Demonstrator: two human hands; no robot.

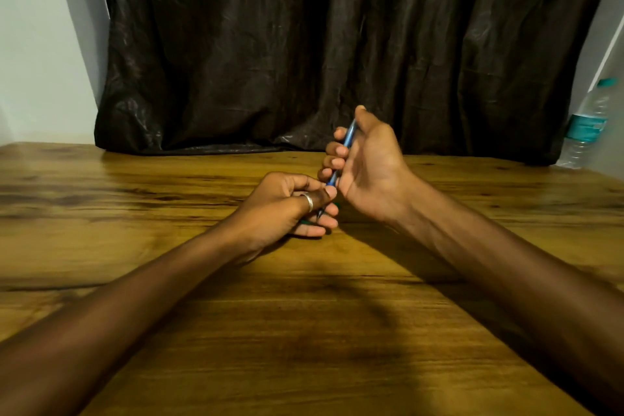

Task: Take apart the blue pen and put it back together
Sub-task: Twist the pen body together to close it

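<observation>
The blue pen (345, 149) slants from upper right to lower left above the middle of the wooden table (169, 199). My right hand (368, 165) wraps its fingers around the pen's barrel, palm toward me. My left hand (290, 206), with a silver ring on the thumb, pinches the pen's lower end, where a dark tip pokes out between thumb and fingers. Both hands touch the pen at once. A small green bit shows under my left fingers; I cannot tell what it is.
A dark crinkled curtain (337, 44) hangs behind the table's far edge. A clear plastic water bottle (587, 125) with a teal cap and label stands at the far right. My forearms lie across the near tabletop.
</observation>
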